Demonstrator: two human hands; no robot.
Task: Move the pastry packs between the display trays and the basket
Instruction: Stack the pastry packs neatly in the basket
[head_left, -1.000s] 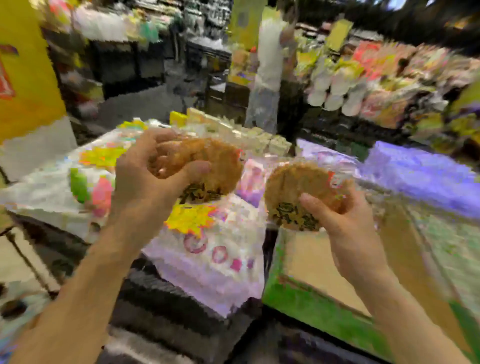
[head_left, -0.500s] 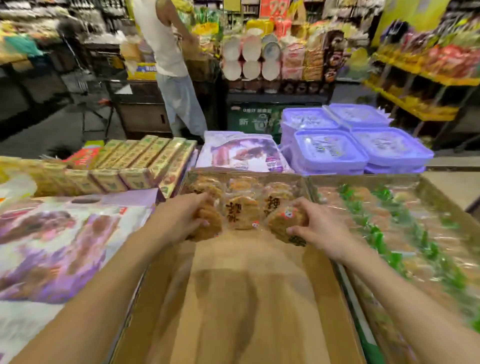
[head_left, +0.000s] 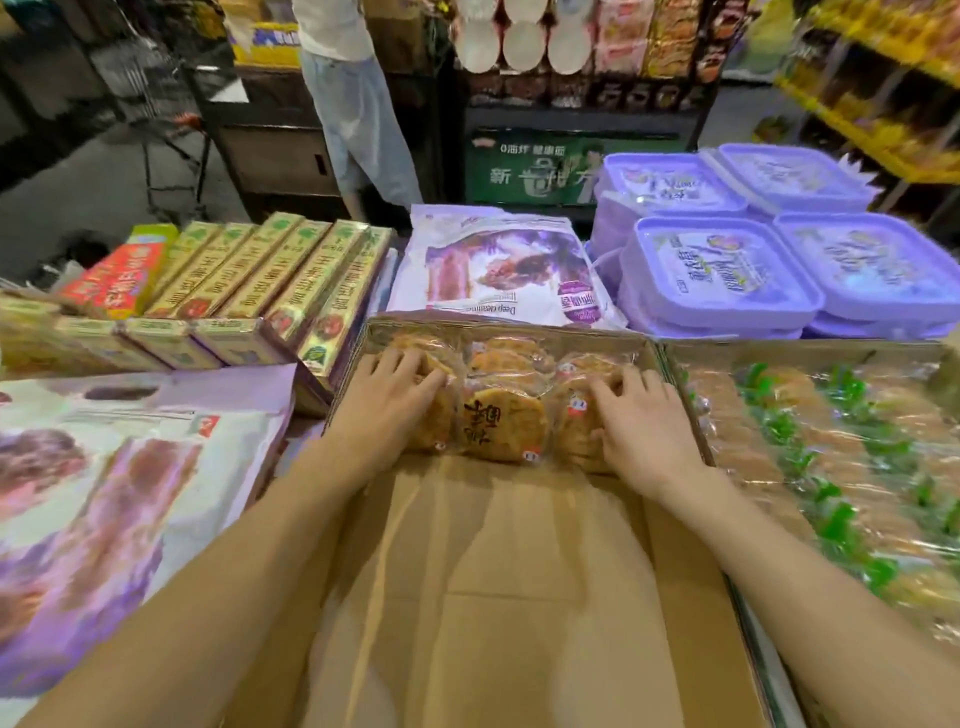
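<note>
- Since half a second back: both hands settled flatter on the row of round golden pastry packs in clear wrap, now lying at the far end of the brown cardboard display tray; a second ago, one pack held up in each hand.
- Left hand: fingers spread and fairly straight, pressing on the leftmost pack, not curled round it.
- Right hand: fingers spread, resting on the rightmost pack, no pinch visible.
- Near half of the tray floor bare cardboard.
- Just right: neighbouring tray of green-tied pastry bags.
- Beyond: purple printed pouch, stacked lilac plastic lidded tubs.
- Left: gold-green long boxes, large purple-white bags.
- Behind the display: person in pale trousers.
</note>
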